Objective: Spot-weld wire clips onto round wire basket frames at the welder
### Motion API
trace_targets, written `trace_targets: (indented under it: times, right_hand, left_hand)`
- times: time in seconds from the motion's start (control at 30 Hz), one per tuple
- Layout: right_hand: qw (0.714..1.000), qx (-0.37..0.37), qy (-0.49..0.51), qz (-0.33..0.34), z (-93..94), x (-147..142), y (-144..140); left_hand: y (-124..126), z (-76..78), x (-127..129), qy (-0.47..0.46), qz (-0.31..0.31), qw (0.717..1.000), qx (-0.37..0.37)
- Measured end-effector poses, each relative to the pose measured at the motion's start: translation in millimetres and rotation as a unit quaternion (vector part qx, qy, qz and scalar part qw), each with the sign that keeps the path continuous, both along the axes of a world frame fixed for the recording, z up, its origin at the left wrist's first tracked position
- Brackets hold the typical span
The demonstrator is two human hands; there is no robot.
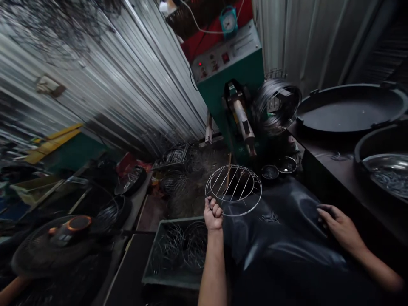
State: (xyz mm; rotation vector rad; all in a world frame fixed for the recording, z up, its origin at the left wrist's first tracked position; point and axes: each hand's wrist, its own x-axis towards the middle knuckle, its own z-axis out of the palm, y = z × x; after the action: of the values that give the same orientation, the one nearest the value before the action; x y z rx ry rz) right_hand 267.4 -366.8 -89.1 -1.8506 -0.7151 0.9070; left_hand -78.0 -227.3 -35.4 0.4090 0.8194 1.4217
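My left hand (213,214) is closed on the rim of a round wire rack (233,190) with parallel cross wires, held level above my lap. The rack hangs in front of a green welding machine (228,80) with a metal arm (244,123) pointing down toward it. My right hand (338,225) rests with fingers spread on the black apron (280,242) over my right knee and holds nothing. Below my left hand stands a grey crate (174,255) with several wire rings inside.
A coil of wire (277,106) hangs right of the machine. Large black pans (350,108) and a bowl of small metal parts (389,174) sit on the right bench. A fan (63,242) stands at lower left. Corrugated metal walls stand behind. Small dishes (279,168) sit near the machine base.
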Motion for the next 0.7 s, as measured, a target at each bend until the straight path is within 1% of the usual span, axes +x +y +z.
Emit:
trace_targets:
  times: [0.07,0.17,0.23,0.3,0.37,0.4,0.47,0.53,0.6,0.67,0.7]
  right_hand:
    - [0.998,-0.020,-0.043,-0.028,-3.0,10,-15]
    - [0.979,-0.073,-0.163,-0.093,-21.1,35,-48]
    - [0.957,-0.107,-0.246,-0.109,-36.8,51,-80]
    - [0.929,-0.147,-0.323,-0.105,-50.0,62,-116]
    - [0.892,-0.204,-0.388,-0.112,-57.7,66,-147]
    - [0.874,-0.230,-0.411,-0.118,-59.2,66,-159]
    - [0.847,-0.255,-0.449,-0.125,-58.8,68,-172]
    - [0.829,-0.260,-0.478,-0.126,-56.7,72,-176]
    - [0.813,-0.275,-0.496,-0.130,-56.9,84,-179]
    - [0.817,-0.293,-0.477,-0.136,-62.6,103,-184]
    - [0.831,-0.296,-0.449,-0.141,-67.3,114,-188]
  left_hand:
    - [1,-12.8,-7,-0.004,0.008,0.999,-0.031]
    - [-6,-31.2,-21,0.015,0.018,0.997,-0.071]
    - [-16,-43.2,-31,0.037,0.018,0.995,-0.088]
    - [-26,-54.5,-41,0.046,0.026,0.992,-0.115]
    - [-31,-63.9,-51,0.049,0.006,0.988,-0.144]
    - [-33,-67.5,-55,0.065,0.007,0.982,-0.176]
    - [-34,-71.5,-59,0.106,-0.011,0.964,-0.245]
    - [-36,-70.9,-58,0.148,-0.009,0.940,-0.306]
    - [-39,-66.6,-52,0.171,0.014,0.928,-0.331]
    - [-40,-60.7,-44,0.189,0.031,0.926,-0.325]
    - [-40,-58.1,-40,0.199,0.025,0.927,-0.318]
